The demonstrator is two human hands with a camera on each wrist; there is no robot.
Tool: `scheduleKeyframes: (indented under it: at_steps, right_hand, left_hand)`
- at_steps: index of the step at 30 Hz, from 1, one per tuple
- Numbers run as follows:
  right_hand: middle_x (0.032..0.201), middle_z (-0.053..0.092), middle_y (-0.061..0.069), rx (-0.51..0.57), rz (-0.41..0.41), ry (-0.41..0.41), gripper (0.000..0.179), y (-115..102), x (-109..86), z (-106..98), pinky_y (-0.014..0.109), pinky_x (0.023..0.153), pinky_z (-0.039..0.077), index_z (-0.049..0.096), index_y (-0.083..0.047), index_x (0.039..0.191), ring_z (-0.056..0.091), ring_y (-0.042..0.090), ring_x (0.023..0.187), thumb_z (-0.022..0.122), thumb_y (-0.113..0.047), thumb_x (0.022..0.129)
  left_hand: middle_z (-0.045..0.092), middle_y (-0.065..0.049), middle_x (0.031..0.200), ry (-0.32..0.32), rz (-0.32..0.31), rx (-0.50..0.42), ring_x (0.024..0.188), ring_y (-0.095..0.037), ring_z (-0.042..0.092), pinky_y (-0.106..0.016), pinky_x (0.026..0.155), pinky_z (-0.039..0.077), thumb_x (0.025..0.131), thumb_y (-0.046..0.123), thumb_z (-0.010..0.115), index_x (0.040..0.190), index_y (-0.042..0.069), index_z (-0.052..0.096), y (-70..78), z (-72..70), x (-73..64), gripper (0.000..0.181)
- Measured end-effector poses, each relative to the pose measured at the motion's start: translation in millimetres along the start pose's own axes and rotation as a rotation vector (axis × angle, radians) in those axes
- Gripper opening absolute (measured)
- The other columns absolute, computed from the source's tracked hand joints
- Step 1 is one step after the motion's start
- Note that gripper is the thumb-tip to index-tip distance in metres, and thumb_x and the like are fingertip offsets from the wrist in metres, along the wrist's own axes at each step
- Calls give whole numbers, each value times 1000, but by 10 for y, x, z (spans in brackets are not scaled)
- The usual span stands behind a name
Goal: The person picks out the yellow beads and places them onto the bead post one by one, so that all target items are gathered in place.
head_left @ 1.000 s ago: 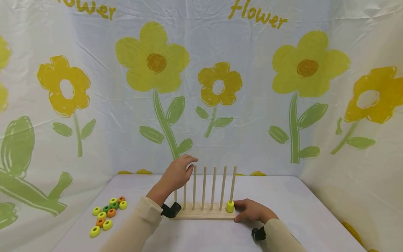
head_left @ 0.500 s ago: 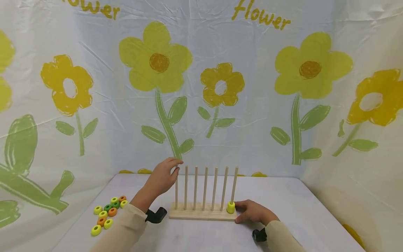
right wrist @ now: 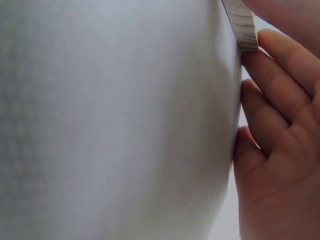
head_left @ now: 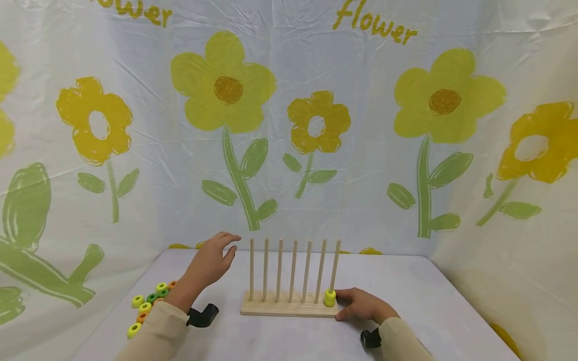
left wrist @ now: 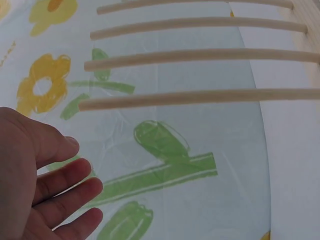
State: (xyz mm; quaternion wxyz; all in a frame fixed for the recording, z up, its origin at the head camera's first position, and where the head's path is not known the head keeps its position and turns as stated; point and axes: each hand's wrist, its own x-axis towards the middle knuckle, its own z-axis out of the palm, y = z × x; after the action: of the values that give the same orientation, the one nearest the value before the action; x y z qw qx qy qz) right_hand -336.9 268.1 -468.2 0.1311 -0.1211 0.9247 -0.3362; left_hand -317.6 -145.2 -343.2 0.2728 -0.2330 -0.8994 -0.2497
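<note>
A wooden peg stand with several upright pegs sits mid-table in the head view. Yellow ring beads circle the base of its rightmost peg. My right hand holds the stand's right end, thumb at the front corner and index finger behind; in the right wrist view its other fingers rest on the table, beside the end of the wooden base. My left hand is raised just left of the leftmost peg, fingers loosely spread and holding nothing. The left wrist view shows this bare palm below the peg tips.
Several loose ring beads, yellow, green and orange, lie at the table's left, partly hidden by the left forearm; one is a yellow bead. A flower-printed cloth hangs behind the table. Black wrist mounts stick out at both cuffs.
My left hand has moved left and slightly down, from over the left pegs to outside the stand, its forearm now covering some loose beads. The right hand stays at the stand's end.
</note>
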Motion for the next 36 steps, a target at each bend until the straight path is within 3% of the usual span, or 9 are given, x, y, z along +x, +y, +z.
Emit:
scheduleKeyframes:
  at_steps: [15, 25, 36]
  right_hand:
    - [138, 57, 15, 7, 12, 10, 71, -32, -2, -14, 66, 108, 28, 60, -7, 132, 43, 41, 133, 87, -25, 69]
    - [138, 57, 16, 13, -2, 8, 71, -5, -9, 5, 65, 108, 28, 60, -6, 132, 43, 41, 133, 86, -25, 69]
    - [138, 56, 17, 22, 8, 12, 69, -41, -36, -13, 66, 109, 27, 61, -6, 132, 42, 42, 134, 86, -24, 70]
  left_hand:
    - [66, -14, 116, -15, -65, 37, 106, -34, 64, -49, 84, 55, 91, 10, 63, 115, 4, 68, -394, -98, -241, 25]
    - [64, -19, 122, -85, -125, 55, 115, -41, 59, -55, 91, 51, 91, 8, 62, 119, 0, 65, -590, -119, -386, 29]
    - [65, -21, 119, -136, -180, 64, 108, -39, 62, -53, 89, 52, 91, 10, 63, 120, -3, 64, -861, -80, -519, 32]
